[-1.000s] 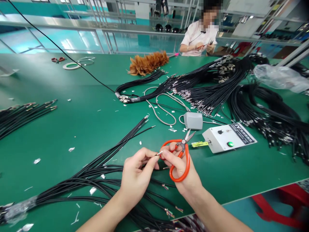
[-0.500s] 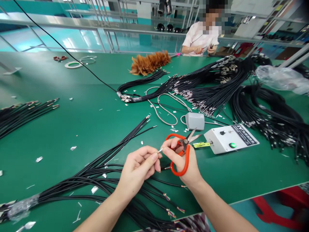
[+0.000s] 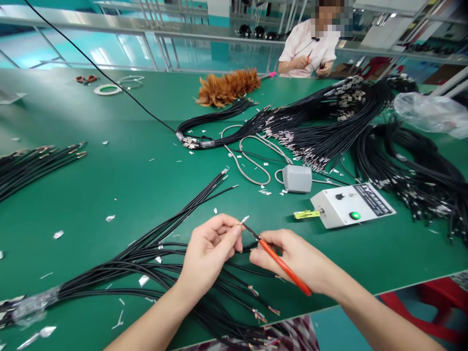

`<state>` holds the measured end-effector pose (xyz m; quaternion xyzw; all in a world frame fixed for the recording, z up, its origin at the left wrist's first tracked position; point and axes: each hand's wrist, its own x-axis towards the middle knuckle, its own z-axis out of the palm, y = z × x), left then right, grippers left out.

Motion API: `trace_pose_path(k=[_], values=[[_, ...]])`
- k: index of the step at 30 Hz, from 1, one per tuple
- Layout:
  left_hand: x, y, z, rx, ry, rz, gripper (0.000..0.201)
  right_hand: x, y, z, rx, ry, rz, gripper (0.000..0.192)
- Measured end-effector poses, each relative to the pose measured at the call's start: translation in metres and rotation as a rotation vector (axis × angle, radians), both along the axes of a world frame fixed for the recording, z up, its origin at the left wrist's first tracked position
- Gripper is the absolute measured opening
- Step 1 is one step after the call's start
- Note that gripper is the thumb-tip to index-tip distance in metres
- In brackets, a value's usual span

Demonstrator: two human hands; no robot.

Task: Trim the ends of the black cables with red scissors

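Observation:
Between thumb and fingers my left hand [image 3: 215, 253] pinches the end of a black cable, whose silvery foil tip [image 3: 245, 219] sticks out past the fingertips. My right hand [image 3: 285, 253] is wrapped round a pair of scissors with orange handles [image 3: 283, 265]. The scissors' dark blades [image 3: 251, 231] point up and left, their tips touching or very close to the foil end; I cannot tell which. Beneath my hands lies a bundle of black cables [image 3: 142, 263], several of them with coloured wires [image 3: 259, 316] fanned out at their ends.
A grey-white control box [image 3: 336, 214] with a green button sits right of my hands, near a grey block [image 3: 298, 178] on a cord. More black cables [image 3: 310, 131] spread behind. A brown feather duster [image 3: 228, 87] lies further back. Foil scraps litter the green table [image 3: 127, 185]. A person [image 3: 309, 48] works opposite.
The scissors have turned in my right hand from lying open and pointing away to pointing at the foil tip. My right fingers have drawn back from the cable end, which my left hand still pinches.

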<state>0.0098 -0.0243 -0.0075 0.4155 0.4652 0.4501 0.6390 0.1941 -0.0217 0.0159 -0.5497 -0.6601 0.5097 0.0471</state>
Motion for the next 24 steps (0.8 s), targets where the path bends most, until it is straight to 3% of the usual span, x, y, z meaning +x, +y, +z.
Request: trace_pose_path(k=[13, 24], values=[[0.002, -0.001, 0.002, 0.137, 0.182, 0.022, 0.013, 0.004, 0.016, 0.004, -0.124, 0.065, 0.098, 0.048], [0.007, -0.005, -0.001, 0.226, 0.296, 0.062, 0.013, 0.003, 0.015, 0.003, -0.062, -0.029, 0.06, 0.053]])
